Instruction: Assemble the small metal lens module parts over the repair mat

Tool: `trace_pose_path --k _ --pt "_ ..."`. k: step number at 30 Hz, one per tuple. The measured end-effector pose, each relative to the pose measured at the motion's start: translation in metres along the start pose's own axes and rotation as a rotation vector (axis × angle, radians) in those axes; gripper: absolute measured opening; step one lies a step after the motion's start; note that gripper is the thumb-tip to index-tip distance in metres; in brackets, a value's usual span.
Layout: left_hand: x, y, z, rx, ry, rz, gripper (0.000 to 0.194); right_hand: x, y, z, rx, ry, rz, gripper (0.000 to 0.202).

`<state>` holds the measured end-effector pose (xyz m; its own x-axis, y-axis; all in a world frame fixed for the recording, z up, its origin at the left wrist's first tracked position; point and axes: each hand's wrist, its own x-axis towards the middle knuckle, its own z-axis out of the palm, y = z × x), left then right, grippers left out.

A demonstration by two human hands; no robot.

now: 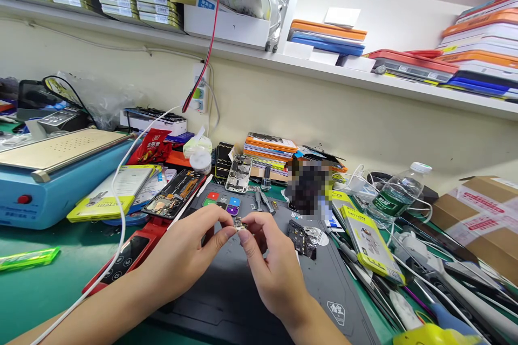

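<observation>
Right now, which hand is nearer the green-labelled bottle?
Right. The right hand is over the dark mat, pinching a small part, with the bottle ahead and to its right; the left hand, at the part's other side, is farther left.

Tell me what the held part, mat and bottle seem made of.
Part: perhaps metal and circuit board, from silvery and gold glints; too small to be sure. Mat: probably rubber or silicone, matte, dark grey, with fine lines. Bottle: likely clear plastic, glossy, see-through with highlights.
</observation>
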<state>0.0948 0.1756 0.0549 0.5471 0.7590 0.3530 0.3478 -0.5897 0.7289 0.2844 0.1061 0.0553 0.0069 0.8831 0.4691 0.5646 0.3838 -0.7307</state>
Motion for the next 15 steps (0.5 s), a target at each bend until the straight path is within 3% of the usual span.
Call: trace_pose_path --k 15 --pt "0.0000 0.0011 -0.0001 0.007 0.009 0.011 0.020 0.0010 0.0007 -0.0003 -0.001 0.000 0.007 0.016"
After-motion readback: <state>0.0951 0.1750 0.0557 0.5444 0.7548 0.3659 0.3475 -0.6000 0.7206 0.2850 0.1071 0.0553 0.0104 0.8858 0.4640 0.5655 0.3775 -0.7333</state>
